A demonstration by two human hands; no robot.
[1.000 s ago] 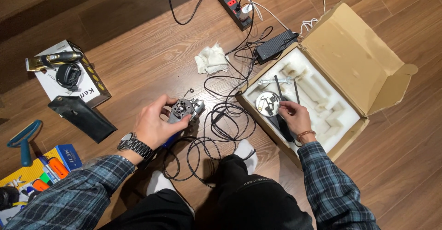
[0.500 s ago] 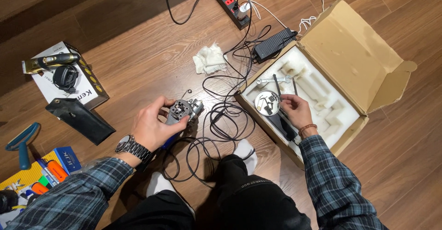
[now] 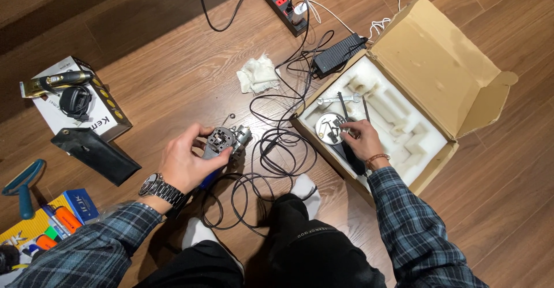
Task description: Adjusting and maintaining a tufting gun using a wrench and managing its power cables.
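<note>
L hand [image 3: 187, 161] wraps the grey motor unit [image 3: 226, 141] on the wood floor [image 3: 173, 80] — unit's long axis runs up-right, twd the foam-lined box [image 3: 438, 63]. R hand [image 3: 362, 141], inside the box, fingertips pinching small parts on the round metal disc [image 3: 329, 128] — well right of the unit.

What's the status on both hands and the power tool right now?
Left hand gripping the grey power tool above the floor. Right hand in the foam-lined box, fingertips at the round metal disc. Black cable looped between.
</note>
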